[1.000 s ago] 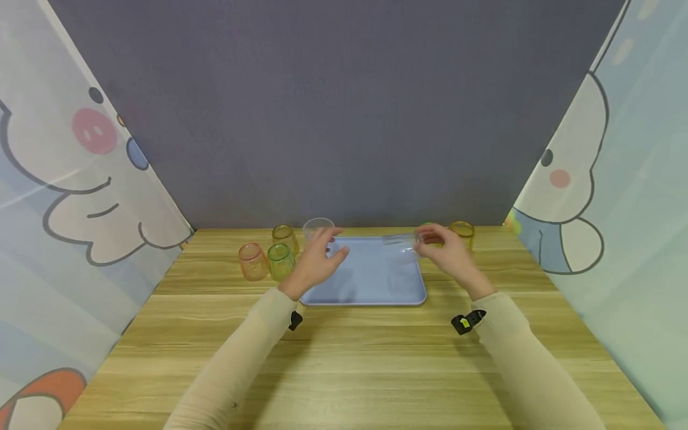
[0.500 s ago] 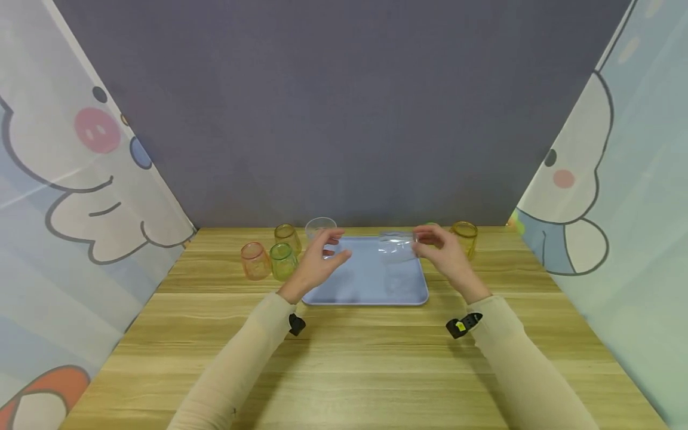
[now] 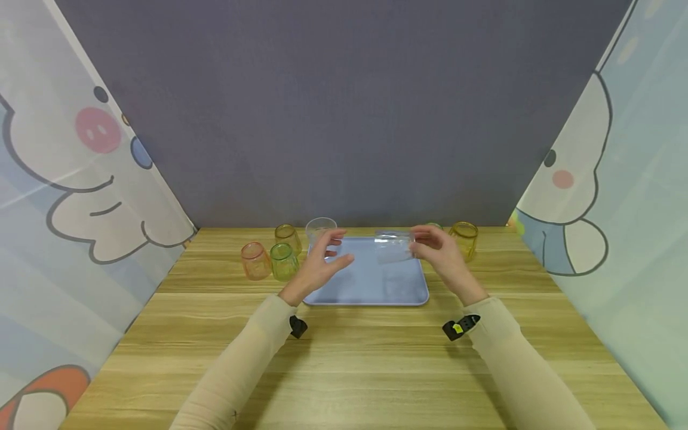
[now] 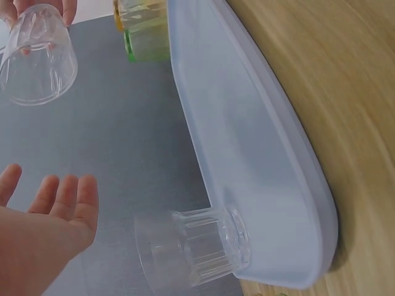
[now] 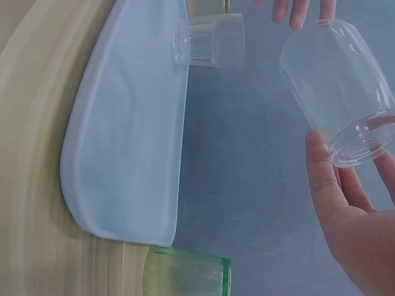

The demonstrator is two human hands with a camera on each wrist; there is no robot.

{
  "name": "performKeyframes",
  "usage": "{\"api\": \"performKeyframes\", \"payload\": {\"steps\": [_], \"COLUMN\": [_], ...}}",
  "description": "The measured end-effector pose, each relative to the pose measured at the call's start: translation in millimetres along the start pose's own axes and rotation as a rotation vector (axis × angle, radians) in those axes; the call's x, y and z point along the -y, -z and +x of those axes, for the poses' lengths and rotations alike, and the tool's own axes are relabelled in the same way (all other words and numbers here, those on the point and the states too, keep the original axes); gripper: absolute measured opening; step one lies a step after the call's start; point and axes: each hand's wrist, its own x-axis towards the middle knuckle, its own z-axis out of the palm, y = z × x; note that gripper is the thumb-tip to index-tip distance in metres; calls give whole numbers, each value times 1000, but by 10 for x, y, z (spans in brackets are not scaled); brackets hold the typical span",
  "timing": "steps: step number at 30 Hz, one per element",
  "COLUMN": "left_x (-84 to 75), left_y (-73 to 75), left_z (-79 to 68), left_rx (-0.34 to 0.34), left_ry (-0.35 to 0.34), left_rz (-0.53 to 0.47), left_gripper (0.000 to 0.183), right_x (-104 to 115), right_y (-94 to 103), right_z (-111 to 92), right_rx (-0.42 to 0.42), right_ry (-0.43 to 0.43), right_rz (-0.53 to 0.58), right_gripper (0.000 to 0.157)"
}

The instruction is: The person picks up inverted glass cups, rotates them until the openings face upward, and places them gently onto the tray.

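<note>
My right hand (image 3: 443, 254) holds a clear cup (image 3: 393, 246) by its base end with the fingertips. That cup lies sideways in the air over the pale blue tray (image 3: 371, 286), its mouth pointing left toward my other hand. My left hand (image 3: 318, 263) is raised over the tray's left side, fingers and thumb apart, with nothing in it; the left wrist view shows the palm and fingers (image 4: 65, 200) apart from the held cup. A second clear cup (image 4: 185, 250) stands upright on the tray's back left corner, partly hidden by my left hand in the head view.
Left of the tray stand a pink cup (image 3: 255, 261), a green cup (image 3: 283, 263) and an amber cup (image 3: 288, 237). Beyond its right side are a yellow cup (image 3: 465, 234) and a green cup (image 5: 185, 272), partly hidden in the head view. A grey panel (image 3: 344, 119) rises behind the table.
My right hand has shifted a little to the left with the clear cup, which stays sideways above the tray. The left hand has barely moved.
</note>
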Motion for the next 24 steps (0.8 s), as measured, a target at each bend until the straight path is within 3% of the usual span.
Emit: {"api": "performKeyframes", "payload": {"steps": [24], "left_x": [-99], "left_y": [-88], "left_z": [-39], "left_rx": [62], "left_ry": [-54], "left_rz": [-69], "left_gripper": [64], "right_x": [38], "right_y": [-242], "right_z": [-55], "right_rx": [23], "right_ry": [30], "right_rz": [115], "right_gripper": [41]}}
